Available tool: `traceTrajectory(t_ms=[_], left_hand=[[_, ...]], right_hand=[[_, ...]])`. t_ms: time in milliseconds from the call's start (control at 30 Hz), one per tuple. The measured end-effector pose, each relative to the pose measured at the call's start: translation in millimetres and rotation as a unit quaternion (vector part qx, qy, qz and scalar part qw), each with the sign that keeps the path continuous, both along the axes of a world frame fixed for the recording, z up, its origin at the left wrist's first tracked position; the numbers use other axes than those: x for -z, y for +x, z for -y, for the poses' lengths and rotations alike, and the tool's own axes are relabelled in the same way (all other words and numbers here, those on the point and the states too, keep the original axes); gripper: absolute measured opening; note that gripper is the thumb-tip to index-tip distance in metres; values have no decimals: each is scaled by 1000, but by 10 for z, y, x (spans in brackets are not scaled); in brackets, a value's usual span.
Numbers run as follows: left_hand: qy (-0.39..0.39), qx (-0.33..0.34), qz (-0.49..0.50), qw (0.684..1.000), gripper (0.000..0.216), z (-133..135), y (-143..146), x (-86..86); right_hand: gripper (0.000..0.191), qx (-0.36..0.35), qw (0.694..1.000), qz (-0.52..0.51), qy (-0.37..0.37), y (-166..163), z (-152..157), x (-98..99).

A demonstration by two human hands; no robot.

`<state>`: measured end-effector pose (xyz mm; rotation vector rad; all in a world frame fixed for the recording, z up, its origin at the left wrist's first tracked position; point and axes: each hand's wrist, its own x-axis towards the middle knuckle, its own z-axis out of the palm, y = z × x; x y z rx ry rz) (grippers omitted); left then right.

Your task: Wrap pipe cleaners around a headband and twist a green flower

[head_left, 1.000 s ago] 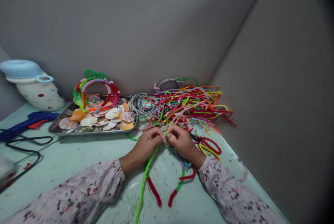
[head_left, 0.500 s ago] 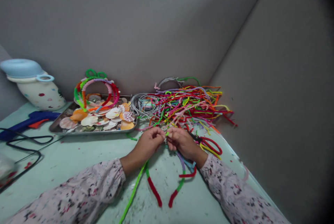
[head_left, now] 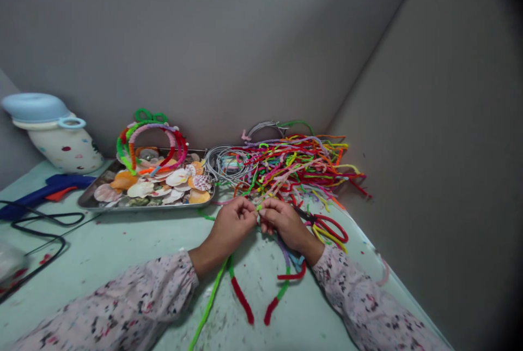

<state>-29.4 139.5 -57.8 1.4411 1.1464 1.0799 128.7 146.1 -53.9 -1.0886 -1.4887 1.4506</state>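
Observation:
My left hand (head_left: 231,225) and my right hand (head_left: 286,224) meet above the table, fingers closed in a pinch. Between the fingertips a bit of lime-green pipe cleaner (head_left: 209,304) shows; its long tail runs down under my left hand toward the near edge. Below the hands hang the two ends of a headband (head_left: 242,299), wrapped in red, green and purple pipe cleaner. Its top is hidden by my hands. A short red and blue pipe cleaner piece (head_left: 297,272) sticks out beside its right end.
A metal tray (head_left: 147,208) of seashells holds several finished wrapped hoops (head_left: 133,144). Behind my hands lie grey wire hoops (head_left: 210,164) and a heap of coloured pipe cleaners (head_left: 302,163). Scissors (head_left: 333,225) are at right. A blue glue gun (head_left: 24,198), its cord and a lidded bottle (head_left: 61,146) stand left.
Both hands have shifted very slightly, still pinching at the same spot. The lime-green tail has swung a little to the right, and the short red piece a little left.

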Motion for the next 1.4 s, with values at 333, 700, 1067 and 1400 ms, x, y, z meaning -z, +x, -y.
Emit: traceTrajectory(t_ms=[333,700,1067,1400], left_hand=[[53,4,-59,997,7,19,-8,-13],[110,8,-121,986,5,54,13,-22],[-25,-5,-3,1000,10,-6,-3,-11],[-46,10,24,999,9,-18,2,47]], right_hand=[[8,-7,999,-29,-16,4,-14,21],[4,-68,981,-139,-117,97,-102,102],[19,91,968,78,222,65,13,49],[19,53,846,295,441,85,49,-7]])
